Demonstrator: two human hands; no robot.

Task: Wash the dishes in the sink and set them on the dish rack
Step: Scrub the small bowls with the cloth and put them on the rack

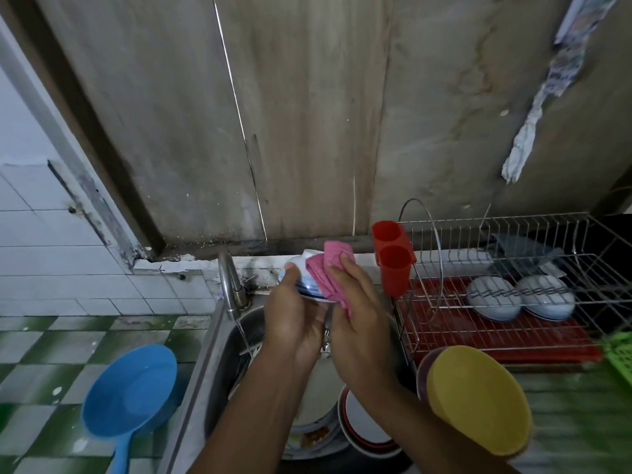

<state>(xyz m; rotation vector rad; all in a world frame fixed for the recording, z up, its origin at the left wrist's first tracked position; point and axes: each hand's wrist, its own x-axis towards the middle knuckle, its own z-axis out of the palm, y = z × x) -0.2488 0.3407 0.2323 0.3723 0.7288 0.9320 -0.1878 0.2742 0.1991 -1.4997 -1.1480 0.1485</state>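
A white bowl [303, 265] with a blue rim is held above the back of the sink [224, 354], just right of the tap [228, 285], from which a thin stream of water is seen falling. The bowl is grasped at its left edge by the left hand [290, 316], thumb on top. A pink cloth [330, 271] is gripped by the right hand [355, 316] and pressed against the bowl's right side. More dishes are seen low in the sink, among them a plate [366, 429] with a dark rim. On the bench right of the sink stands the dish rack [564, 265], with 2 bowls [492, 299] [547, 297] laid upside down near its middle and a red holder [393, 261] fixed at its back-left corner. A yellow bowl [478, 398] is seen by the rack's front-left corner. A blue scoop [130, 388] lies on the bench left of the sink.
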